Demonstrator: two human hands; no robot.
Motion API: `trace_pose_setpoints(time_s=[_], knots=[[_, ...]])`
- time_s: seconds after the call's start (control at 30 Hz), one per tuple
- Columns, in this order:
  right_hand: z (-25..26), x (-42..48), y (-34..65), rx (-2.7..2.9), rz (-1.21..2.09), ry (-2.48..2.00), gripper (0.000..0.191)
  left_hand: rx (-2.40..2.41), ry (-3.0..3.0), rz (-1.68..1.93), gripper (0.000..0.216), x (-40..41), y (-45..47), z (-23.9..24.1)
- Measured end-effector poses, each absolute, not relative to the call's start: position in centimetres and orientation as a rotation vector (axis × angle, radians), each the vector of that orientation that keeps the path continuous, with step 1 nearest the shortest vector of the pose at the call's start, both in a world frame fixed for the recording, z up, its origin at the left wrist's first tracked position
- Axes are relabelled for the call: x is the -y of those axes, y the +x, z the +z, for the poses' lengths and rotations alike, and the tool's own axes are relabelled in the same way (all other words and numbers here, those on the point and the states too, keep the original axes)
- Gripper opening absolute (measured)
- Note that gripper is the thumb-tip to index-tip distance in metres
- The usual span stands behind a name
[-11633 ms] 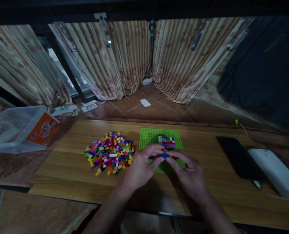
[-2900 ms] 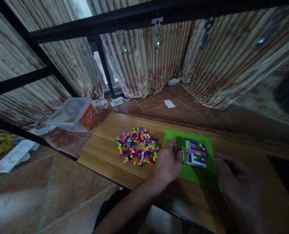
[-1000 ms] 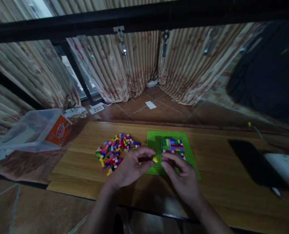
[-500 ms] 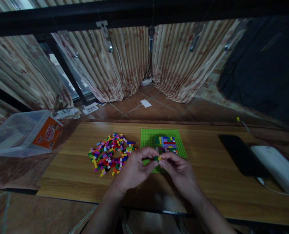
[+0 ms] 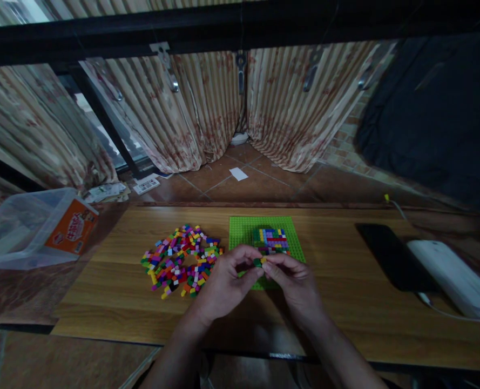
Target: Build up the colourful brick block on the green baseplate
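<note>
My left hand (image 5: 228, 281) pinches a small dark green toy brick (image 5: 257, 262) between thumb and fingers. Touching it from the other side, my right hand (image 5: 294, 281) pinches a small yellow brick (image 5: 263, 260). Both hands meet above the near part of a bright green studded baseplate (image 5: 296, 237). On that plate stands a block built of multicoloured bricks (image 5: 272, 237), its near side partly hidden by my fingers. Whether the two held bricks are joined I cannot tell. Left of my left hand, a loose pile of mixed bricks (image 5: 175, 265) is spread over the table.
The wooden table (image 5: 114, 292) carries a black phone (image 5: 393, 256) and a white power bank (image 5: 452, 275) with a cable at the right. A clear plastic bin (image 5: 29, 227) with an orange label stands at the left. Curtains (image 5: 207, 108) hang behind.
The whole view has shifted slightly, so the table things appear a little further left. Both hands stay together, pinching the green and yellow bricks.
</note>
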State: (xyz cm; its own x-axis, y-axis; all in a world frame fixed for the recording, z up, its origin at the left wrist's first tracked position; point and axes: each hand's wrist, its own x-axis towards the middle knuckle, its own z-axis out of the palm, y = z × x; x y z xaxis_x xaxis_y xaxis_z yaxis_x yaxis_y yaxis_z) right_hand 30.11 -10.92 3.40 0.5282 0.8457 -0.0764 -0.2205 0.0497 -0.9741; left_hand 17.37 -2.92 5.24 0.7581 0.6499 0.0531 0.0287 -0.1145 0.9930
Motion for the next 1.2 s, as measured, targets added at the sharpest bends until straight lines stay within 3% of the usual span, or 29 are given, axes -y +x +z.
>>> trace_pose_setpoints(time_s=[0.93,1.07,1.2], knots=[[4.7,11.6,30.7,0.560,1.049,-1.138,0.022,-0.666,1.444,0.677,0.014,4.0,18.5,5.3],[4.5,12.3,33.7,0.454,0.962,-1.161,0.020,-0.842,1.611,0.719,0.015,2.0,16.8,5.0],[3.7,13.2,36.7,0.345,0.846,-1.299,0.034,-1.150,1.841,0.764,0.017,-0.9,14.2,5.0]])
